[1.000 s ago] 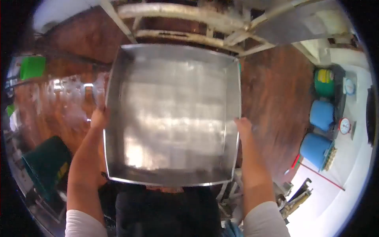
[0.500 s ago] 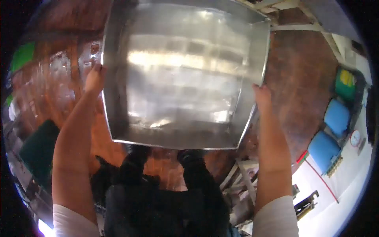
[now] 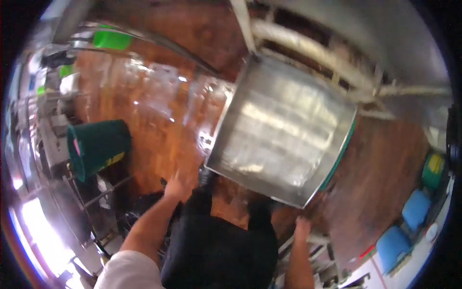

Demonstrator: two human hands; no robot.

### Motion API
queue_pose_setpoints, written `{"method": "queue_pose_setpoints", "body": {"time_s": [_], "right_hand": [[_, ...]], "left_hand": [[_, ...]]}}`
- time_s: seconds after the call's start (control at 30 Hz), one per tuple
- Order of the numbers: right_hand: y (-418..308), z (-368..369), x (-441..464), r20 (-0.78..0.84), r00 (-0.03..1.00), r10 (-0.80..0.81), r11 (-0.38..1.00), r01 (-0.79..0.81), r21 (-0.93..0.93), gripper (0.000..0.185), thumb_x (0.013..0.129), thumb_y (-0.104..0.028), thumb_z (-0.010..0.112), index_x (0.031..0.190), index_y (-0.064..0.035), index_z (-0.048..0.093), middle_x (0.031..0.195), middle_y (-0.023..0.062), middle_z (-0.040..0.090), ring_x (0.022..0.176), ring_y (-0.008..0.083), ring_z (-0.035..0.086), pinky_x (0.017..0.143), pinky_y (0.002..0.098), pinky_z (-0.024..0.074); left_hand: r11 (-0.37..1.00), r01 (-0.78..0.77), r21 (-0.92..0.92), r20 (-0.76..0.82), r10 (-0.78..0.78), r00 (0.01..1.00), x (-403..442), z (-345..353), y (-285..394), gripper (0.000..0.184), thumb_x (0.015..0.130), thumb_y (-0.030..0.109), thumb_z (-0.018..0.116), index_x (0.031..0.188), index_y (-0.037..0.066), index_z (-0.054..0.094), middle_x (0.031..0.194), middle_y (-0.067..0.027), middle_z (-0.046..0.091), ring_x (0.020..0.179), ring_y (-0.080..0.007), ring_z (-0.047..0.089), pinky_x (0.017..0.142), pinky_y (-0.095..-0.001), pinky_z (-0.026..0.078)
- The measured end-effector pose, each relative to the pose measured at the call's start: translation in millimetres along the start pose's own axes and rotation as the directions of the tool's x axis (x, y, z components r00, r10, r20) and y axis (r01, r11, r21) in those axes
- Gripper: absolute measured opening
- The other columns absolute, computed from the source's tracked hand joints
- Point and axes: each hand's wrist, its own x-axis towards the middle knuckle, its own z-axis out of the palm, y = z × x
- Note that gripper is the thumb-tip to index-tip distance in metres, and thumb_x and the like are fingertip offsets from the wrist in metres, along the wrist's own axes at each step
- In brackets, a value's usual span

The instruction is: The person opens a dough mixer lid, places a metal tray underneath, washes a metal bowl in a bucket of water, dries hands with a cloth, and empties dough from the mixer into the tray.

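A square metal tray (image 3: 284, 130) with raised walls lies ahead of my legs, tilted in view, its inside bare and shiny. Under its right edge shows the green rim of something (image 3: 340, 161), mostly hidden by the tray. My left hand (image 3: 180, 187) is off the tray, near my left thigh, blurred, with its fingers loosely apart and nothing visible in them. Below the tray's near right corner is my right hand (image 3: 302, 226), apart from the metal. Its fingers are too blurred to read.
A dark green bin (image 3: 98, 147) stands on the wet brown floor (image 3: 149, 106) at left. Beyond the tray is a pale frame (image 3: 308, 43). A bright green container (image 3: 111, 39) sits at far left. Blue containers (image 3: 394, 248) and a green one (image 3: 433, 171) line the right side.
Both hands have let go of the tray and drawn back toward my body. The tray now sits farther off, over the green-rimmed thing. My view has turned left, showing more of the bin.
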Motion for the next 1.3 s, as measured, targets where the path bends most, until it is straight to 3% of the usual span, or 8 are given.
{"method": "queue_pose_setpoints", "body": {"time_s": [0.07, 0.27, 0.53, 0.73, 0.93, 1.1, 1.23, 1.3], "right_hand": [[-38.0, -49.2, -77.1, 0.228, 0.963, 0.144, 0.876, -0.231, 0.424, 0.043, 0.079, -0.035, 0.064, 0.099, 0.0026, 0.062, 0.091, 0.0198, 0.064, 0.086, 0.0347, 0.059, 0.078, 0.0455, 0.0446], [-103.9, -150.8, -92.0, 0.319, 0.937, -0.14, 0.791, -0.088, 0.606, 0.016, 0.083, -0.019, 0.066, 0.087, -0.0035, 0.064, 0.066, 0.0052, 0.059, 0.054, 0.0125, 0.055, 0.044, 0.0262, 0.0419], [-436.2, -231.0, -215.5, 0.111, 0.933, -0.342, 0.652, 0.151, 0.743, 0.025, 0.084, -0.02, 0.067, 0.1, -0.0026, 0.061, 0.084, 0.006, 0.063, 0.071, 0.0163, 0.061, 0.061, 0.0303, 0.0476], [-816.7, -264.6, -359.8, -0.217, 0.607, -0.765, 0.368, 0.688, 0.626, 0.032, 0.09, -0.029, 0.065, 0.11, -0.006, 0.055, 0.066, -0.0003, 0.056, 0.046, 0.0084, 0.046, 0.04, 0.023, 0.0355], [-1012.7, -296.7, -333.7, -0.167, 0.874, -0.456, 0.205, 0.286, 0.936, 0.081, 0.081, -0.054, 0.066, 0.136, -0.0022, 0.036, 0.122, 0.0222, 0.051, 0.093, 0.0363, 0.061, 0.049, 0.0311, 0.0473], [-1048.8, -311.0, -246.1, -0.191, 0.853, -0.485, 0.373, 0.399, 0.838, 0.082, 0.077, -0.064, 0.063, 0.127, -0.001, 0.045, 0.117, 0.0199, 0.055, 0.077, 0.0346, 0.065, 0.051, 0.0365, 0.0514], [-1060.5, -312.3, -234.3, 0.121, 0.829, -0.547, 0.197, -0.013, 0.98, 0.026, 0.085, -0.018, 0.059, 0.103, 0.0003, 0.056, 0.084, 0.0139, 0.063, 0.063, 0.0222, 0.061, 0.065, 0.0327, 0.0596], [-1066.2, -315.9, -202.7, 0.21, 0.714, -0.667, 0.288, -0.013, 0.958, 0.022, 0.081, -0.006, 0.054, 0.102, 0.0019, 0.054, 0.092, 0.0188, 0.063, 0.057, 0.0168, 0.059, 0.055, 0.0258, 0.0582]], "left_hand": [[0.978, 0.121, -0.169, 0.029, -0.118, 0.993, -62.7, 4.0, -91.9, 0.069, 0.085, 0.055, 0.053, 0.127, 0.001, 0.049, 0.119, -0.0254, 0.058, 0.114, -0.0401, 0.054, 0.099, -0.0463, 0.041], [0.867, 0.454, -0.205, 0.582, -0.265, 0.769, -173.8, -27.4, -240.6, 0.063, 0.084, 0.057, 0.056, 0.105, -0.001, 0.066, 0.09, -0.0178, 0.067, 0.086, -0.0306, 0.066, 0.08, -0.0383, 0.051], [0.835, 0.102, -0.541, 0.244, 0.039, 0.969, -52.4, -57.4, -328.1, 0.062, 0.086, 0.056, 0.053, 0.1, -0.002, 0.066, 0.096, -0.0192, 0.068, 0.093, -0.0341, 0.065, 0.081, -0.0378, 0.05], [0.078, 0.153, -0.985, 0.158, 0.066, 0.985, -4.5, -145.8, -408.4, 0.03, 0.085, 0.03, 0.066, 0.102, 0.005, 0.064, 0.088, -0.0105, 0.067, 0.074, -0.0221, 0.065, 0.056, -0.0345, 0.052], [-0.242, 0.135, -0.961, 0.175, -0.156, 0.972, -12.2, -123.7, -502.3, 0.021, 0.087, 0.025, 0.064, 0.098, 0.007, 0.062, 0.072, -0.0057, 0.061, 0.053, -0.0171, 0.057, 0.042, -0.032, 0.045], [-0.061, 0.39, -0.919, 0.392, -0.256, 0.884, -83.4, -90.2, -521.1, 0.025, 0.086, 0.03, 0.065, 0.087, 0.006, 0.062, 0.066, -0.0068, 0.059, 0.048, -0.0183, 0.056, 0.039, -0.0337, 0.044], [0.5, 0.116, -0.858, 0.099, -0.06, 0.993, -72.2, 3.8, -528.0, 0.032, 0.088, 0.036, 0.061, 0.086, 0.004, 0.066, 0.07, -0.0087, 0.063, 0.052, -0.0201, 0.058, 0.045, -0.0358, 0.049], [0.404, 0.346, -0.847, 0.29, -0.196, 0.937, -70.6, -28.2, -518.7, 0.033, 0.087, 0.037, 0.058, 0.087, 0.005, 0.067, 0.069, -0.012, 0.064, 0.06, -0.0245, 0.062, 0.056, -0.0372, 0.051]]}}
